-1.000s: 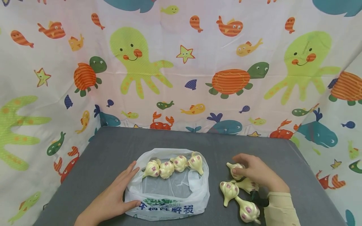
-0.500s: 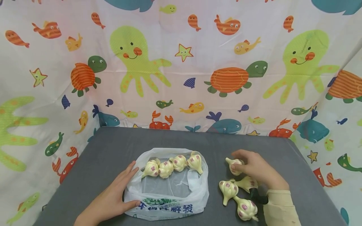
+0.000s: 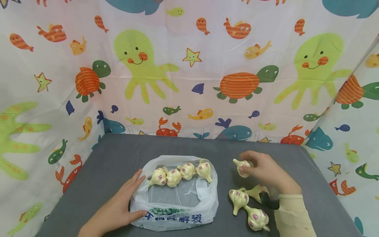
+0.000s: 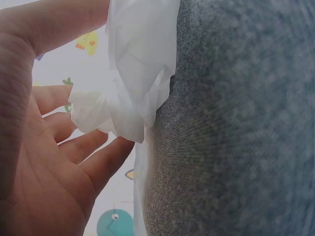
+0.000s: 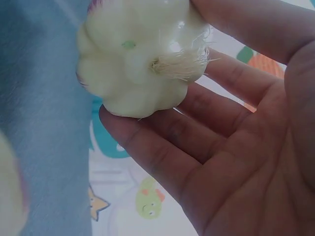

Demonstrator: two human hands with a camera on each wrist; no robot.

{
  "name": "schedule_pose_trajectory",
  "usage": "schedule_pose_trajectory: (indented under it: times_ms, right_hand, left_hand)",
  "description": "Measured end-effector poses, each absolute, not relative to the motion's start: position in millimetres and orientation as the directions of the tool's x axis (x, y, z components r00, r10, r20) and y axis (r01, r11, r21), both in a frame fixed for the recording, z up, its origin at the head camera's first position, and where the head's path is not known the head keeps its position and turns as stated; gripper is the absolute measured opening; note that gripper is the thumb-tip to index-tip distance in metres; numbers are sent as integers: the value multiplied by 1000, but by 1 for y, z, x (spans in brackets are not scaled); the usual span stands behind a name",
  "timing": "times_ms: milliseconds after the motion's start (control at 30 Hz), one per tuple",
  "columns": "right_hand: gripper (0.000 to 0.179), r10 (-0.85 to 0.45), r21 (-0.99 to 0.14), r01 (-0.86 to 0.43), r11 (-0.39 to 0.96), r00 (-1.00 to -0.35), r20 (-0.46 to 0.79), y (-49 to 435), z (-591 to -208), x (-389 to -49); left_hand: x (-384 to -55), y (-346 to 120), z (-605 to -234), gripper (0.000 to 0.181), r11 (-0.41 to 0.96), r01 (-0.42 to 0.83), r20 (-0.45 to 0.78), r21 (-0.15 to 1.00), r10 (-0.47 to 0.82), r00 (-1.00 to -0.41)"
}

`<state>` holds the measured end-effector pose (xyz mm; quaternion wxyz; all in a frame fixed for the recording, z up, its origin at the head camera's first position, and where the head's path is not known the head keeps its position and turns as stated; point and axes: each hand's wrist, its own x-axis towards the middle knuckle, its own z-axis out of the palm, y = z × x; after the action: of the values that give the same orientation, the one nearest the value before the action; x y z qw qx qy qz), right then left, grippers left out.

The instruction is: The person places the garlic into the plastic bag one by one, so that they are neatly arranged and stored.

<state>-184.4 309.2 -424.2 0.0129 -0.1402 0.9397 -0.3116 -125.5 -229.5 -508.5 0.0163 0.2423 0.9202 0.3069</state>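
A white plastic bag (image 3: 174, 227) with blue print stands wide-mouthed on the grey table, with several garlic bulbs (image 3: 173, 177) in a row inside. My left hand (image 3: 118, 204) rests along the bag's left side, fingers extended and thumb at its front. In the left wrist view, the bag's crumpled edge (image 4: 142, 54) lies between thumb and fingers. To the bag's right, my right hand (image 3: 267, 171) holds a garlic bulb (image 3: 243, 168) between thumb and fingers, off the table. The right wrist view shows this bulb (image 5: 138, 59) from its root end, fingers curved around it.
Three more garlic bulbs (image 3: 239, 199) lie close together below the right hand. A dark wrist device (image 3: 268, 201) sits by the right cuff. Behind and beside the grey table (image 3: 142, 144) hangs a curtain (image 3: 189, 79) printed with sea animals.
My right hand has raised the garlic bulb from the table and moved it slightly up and left in the head view. The left hand and bag stay in place.
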Motion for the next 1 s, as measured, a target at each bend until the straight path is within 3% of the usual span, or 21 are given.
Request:
schedule_pose_trajectory:
  times_ms: [1000]
  right_hand:
    - [47, -340, -632, -323, 705, -935, 99, 266, -403, -191]
  left_hand:
    - [-127, -229, -512, 114, 697, 444, 129, 563, 456, -881]
